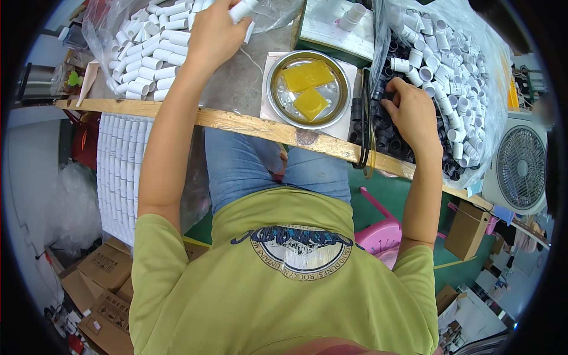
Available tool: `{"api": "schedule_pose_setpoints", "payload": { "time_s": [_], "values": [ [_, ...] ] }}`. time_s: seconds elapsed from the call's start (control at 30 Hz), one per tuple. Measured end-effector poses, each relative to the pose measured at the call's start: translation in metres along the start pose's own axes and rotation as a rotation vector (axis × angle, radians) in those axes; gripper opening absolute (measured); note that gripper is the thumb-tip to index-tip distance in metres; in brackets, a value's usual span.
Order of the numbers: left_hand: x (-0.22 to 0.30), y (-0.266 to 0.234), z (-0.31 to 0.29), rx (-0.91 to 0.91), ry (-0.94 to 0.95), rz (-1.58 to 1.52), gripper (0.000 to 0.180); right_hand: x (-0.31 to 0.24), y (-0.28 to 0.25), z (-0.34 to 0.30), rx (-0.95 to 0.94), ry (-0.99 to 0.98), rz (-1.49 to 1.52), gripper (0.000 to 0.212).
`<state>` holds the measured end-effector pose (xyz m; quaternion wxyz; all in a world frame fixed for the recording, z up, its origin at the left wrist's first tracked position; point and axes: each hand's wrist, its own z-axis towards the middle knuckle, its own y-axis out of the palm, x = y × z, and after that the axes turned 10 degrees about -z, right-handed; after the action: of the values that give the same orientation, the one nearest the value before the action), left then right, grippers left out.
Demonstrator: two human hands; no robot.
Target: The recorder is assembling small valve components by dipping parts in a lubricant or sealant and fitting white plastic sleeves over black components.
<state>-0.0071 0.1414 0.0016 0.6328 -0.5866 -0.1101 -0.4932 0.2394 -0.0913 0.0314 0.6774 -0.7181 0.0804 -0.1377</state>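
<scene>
At the top of the head view my left hand [216,35] is closed around a white plastic tube [242,10], whose end sticks out past the fingers. A second white tube [249,32] shows just below that hand; whether it is gripped too, I cannot tell. My right hand [414,112] reaches into a heap of black plastic caps [378,109], its thumb and fingers curled at the heap's edge. What sits between those fingertips is hidden among the black pieces. Between my hands stands a round metal bowl [272,97] holding yellow sponge pieces [309,76].
White tubes [139,62] lie piled in plastic at the left, short white caps [458,89] at the right. A metal box [331,32] stands behind the bowl. Black bands [365,124] hang over the wooden table edge [266,126]. A fan [520,160] is at far right.
</scene>
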Motion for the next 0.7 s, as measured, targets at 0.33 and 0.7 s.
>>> {"api": "schedule_pose_setpoints", "payload": {
  "time_s": [0.33, 0.7],
  "values": [
    [-0.012, 0.009, -0.003, -0.234, 0.018, -0.036, 0.034, -0.010, -0.028, -0.001, 0.072, 0.049, 0.287, 0.019],
    [0.013, 0.004, -0.072, -0.073, -0.103, -1.054, 0.039, -0.096, 0.013, 0.023, 0.470, -0.470, 0.318, 0.012]
  ]
}}
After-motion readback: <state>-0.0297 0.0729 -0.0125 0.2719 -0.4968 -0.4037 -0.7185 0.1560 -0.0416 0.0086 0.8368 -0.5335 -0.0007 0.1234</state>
